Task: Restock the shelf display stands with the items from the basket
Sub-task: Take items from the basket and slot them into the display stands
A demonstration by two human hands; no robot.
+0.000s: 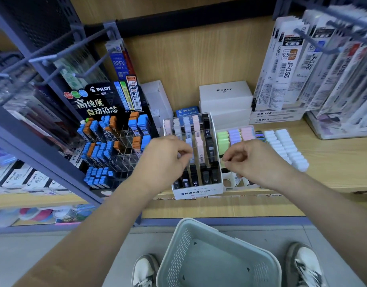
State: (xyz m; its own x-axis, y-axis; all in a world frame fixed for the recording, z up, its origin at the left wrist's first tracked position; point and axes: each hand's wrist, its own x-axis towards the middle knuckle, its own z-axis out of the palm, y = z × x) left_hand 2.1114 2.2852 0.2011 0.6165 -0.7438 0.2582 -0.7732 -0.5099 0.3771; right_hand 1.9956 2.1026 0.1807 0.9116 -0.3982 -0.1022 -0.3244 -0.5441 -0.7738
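Currently, your left hand (164, 160) and right hand (247, 160) hover over the white MONO display stand (199, 192) on the wooden shelf (333, 162). Its slots hold pastel and black lead cases (199, 143). Both hands have curled fingers, but it is unclear whether they pinch anything. The grey basket (178, 255) sits on the floor between your 2 shoes (145, 270).

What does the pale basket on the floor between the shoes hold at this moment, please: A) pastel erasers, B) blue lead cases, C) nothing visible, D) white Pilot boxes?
C: the part of the basket that is in view shows only its bare bottom, with no item lying in it.
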